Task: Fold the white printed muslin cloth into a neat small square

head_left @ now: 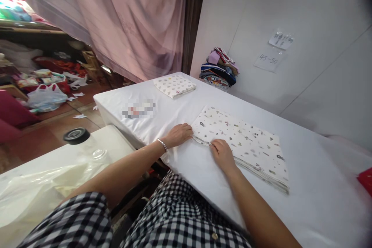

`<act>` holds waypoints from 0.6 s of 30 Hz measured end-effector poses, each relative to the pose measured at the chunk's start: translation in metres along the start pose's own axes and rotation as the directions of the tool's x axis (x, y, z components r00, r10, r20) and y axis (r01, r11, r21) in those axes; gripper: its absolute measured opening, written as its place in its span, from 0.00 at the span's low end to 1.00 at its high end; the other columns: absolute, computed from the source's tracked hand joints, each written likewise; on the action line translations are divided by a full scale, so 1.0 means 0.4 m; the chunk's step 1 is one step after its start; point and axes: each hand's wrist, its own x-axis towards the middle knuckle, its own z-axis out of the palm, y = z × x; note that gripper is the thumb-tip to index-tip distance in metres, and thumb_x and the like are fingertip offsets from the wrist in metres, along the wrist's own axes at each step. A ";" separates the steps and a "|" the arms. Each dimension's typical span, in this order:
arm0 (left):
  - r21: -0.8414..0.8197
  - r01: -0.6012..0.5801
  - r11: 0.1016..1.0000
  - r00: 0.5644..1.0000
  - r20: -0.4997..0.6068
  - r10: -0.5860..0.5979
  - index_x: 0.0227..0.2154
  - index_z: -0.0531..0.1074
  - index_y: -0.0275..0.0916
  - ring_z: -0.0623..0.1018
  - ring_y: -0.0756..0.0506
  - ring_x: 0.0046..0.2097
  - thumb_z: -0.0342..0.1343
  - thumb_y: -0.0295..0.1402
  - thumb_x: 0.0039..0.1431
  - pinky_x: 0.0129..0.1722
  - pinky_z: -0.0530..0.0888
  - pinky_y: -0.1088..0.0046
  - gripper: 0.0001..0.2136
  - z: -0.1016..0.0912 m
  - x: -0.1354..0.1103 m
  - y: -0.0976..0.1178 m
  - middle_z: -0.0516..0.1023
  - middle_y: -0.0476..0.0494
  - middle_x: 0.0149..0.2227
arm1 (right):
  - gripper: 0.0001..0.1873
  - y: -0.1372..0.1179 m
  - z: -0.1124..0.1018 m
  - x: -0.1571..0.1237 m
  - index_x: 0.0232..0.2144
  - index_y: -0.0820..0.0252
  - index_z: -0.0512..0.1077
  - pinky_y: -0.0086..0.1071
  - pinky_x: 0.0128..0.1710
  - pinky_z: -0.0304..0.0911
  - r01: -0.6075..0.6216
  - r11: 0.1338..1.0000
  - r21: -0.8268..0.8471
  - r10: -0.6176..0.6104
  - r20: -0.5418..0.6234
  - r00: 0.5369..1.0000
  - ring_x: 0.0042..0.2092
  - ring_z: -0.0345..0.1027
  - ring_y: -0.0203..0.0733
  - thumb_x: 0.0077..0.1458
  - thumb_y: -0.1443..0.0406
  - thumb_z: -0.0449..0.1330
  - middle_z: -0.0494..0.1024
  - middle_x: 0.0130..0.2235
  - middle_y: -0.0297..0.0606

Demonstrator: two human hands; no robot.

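White cloth stack (247,143) (printed): left hand (178,135), right hand (222,155) pinch edge.

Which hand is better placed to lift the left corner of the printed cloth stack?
Left, probably. The left hand rests right at that corner of the printed cloth stack, while the right hand pinches the near edge farther along, away from the corner.

Left arm (130,166): you had it bare, bent at the elbow, forearm angled forward and right.
Left hand (178,135): palm down, knuckles up, fingers curled under.
Right arm (252,205): bare, stretched forward and leftward.
Right hand (222,155): palm down, fingertips pinched together, near your left.
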 end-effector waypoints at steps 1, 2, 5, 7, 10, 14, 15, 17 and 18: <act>0.003 -0.007 1.000 1.000 -0.003 0.007 0.36 0.70 0.40 0.69 0.46 0.44 0.45 0.34 0.62 0.40 0.67 0.68 0.10 0.000 0.000 0.000 0.72 0.43 0.40 | 0.11 0.000 0.001 0.000 0.32 0.57 0.71 0.35 0.40 0.59 0.001 1.000 -0.008 -0.001 0.000 1.000 0.40 0.64 0.43 0.60 0.64 0.49 0.74 0.37 0.39; 0.007 -0.010 1.000 1.000 -0.006 0.010 0.37 0.70 0.40 0.69 0.45 0.44 0.45 0.33 0.62 0.40 0.66 0.68 0.09 0.001 0.001 0.001 0.72 0.43 0.40 | 0.11 0.000 0.002 0.000 0.33 0.57 0.71 0.35 0.40 0.59 0.006 1.000 -0.018 -0.006 0.000 1.000 0.40 0.64 0.43 0.60 0.63 0.49 0.74 0.37 0.39; 0.026 -0.003 1.000 1.000 -0.013 0.003 0.37 0.70 0.40 0.69 0.45 0.42 0.45 0.32 0.61 0.39 0.66 0.67 0.09 0.003 0.005 0.002 0.72 0.43 0.38 | 0.11 0.002 0.005 0.000 0.34 0.58 0.71 0.36 0.41 0.59 0.029 0.999 -0.044 -0.030 -0.005 1.000 0.41 0.64 0.44 0.59 0.61 0.51 0.74 0.38 0.40; 0.058 0.013 0.998 1.000 -0.021 -0.012 0.35 0.69 0.40 0.69 0.45 0.42 0.45 0.31 0.60 0.38 0.65 0.67 0.08 0.007 0.010 0.003 0.72 0.43 0.37 | 0.11 0.003 0.006 0.001 0.36 0.58 0.71 0.37 0.41 0.59 0.037 0.998 -0.051 -0.037 -0.006 0.999 0.42 0.64 0.44 0.59 0.60 0.52 0.74 0.39 0.41; 0.105 0.038 0.994 0.998 -0.049 -0.033 0.33 0.68 0.39 0.69 0.45 0.42 0.45 0.30 0.59 0.38 0.65 0.67 0.07 0.019 0.016 0.004 0.71 0.43 0.37 | 0.10 0.002 0.006 0.002 0.35 0.58 0.71 0.37 0.41 0.59 0.019 0.999 -0.044 -0.019 0.001 1.000 0.41 0.64 0.44 0.60 0.62 0.50 0.74 0.38 0.40; 0.123 0.018 0.992 0.998 -0.062 -0.010 0.32 0.67 0.39 0.69 0.44 0.42 0.47 0.28 0.57 0.37 0.65 0.67 0.05 0.034 0.012 0.006 0.71 0.42 0.37 | 0.10 -0.002 0.008 0.002 0.34 0.58 0.70 0.36 0.40 0.59 0.001 0.999 -0.045 -0.001 -0.006 1.000 0.40 0.63 0.43 0.60 0.63 0.49 0.74 0.37 0.40; 0.128 0.006 0.992 0.998 -0.056 0.001 0.32 0.67 0.39 0.69 0.44 0.41 0.47 0.27 0.56 0.37 0.64 0.67 0.04 0.033 0.012 0.007 0.71 0.42 0.37 | 0.10 -0.002 0.008 0.003 0.34 0.58 0.70 0.35 0.40 0.59 0.003 0.999 -0.054 -0.004 -0.008 1.000 0.40 0.63 0.43 0.60 0.63 0.49 0.74 0.37 0.40; 0.150 -0.006 0.989 0.999 -0.042 0.012 0.30 0.67 0.39 0.69 0.44 0.40 0.47 0.26 0.56 0.36 0.64 0.66 0.04 0.023 0.018 0.007 0.71 0.42 0.35 | 0.10 -0.003 0.006 0.008 0.34 0.58 0.70 0.35 0.39 0.58 0.014 0.997 -0.074 -0.015 -0.009 1.000 0.40 0.63 0.43 0.60 0.63 0.49 0.74 0.36 0.40; 0.167 -0.005 0.986 0.999 -0.043 0.012 0.30 0.67 0.39 0.69 0.44 0.39 0.47 0.26 0.56 0.36 0.64 0.66 0.04 0.014 0.025 0.006 0.70 0.42 0.34 | 0.11 -0.003 0.002 0.011 0.33 0.58 0.70 0.35 0.39 0.58 0.019 0.997 -0.079 -0.020 -0.016 1.000 0.39 0.64 0.43 0.60 0.63 0.49 0.74 0.36 0.40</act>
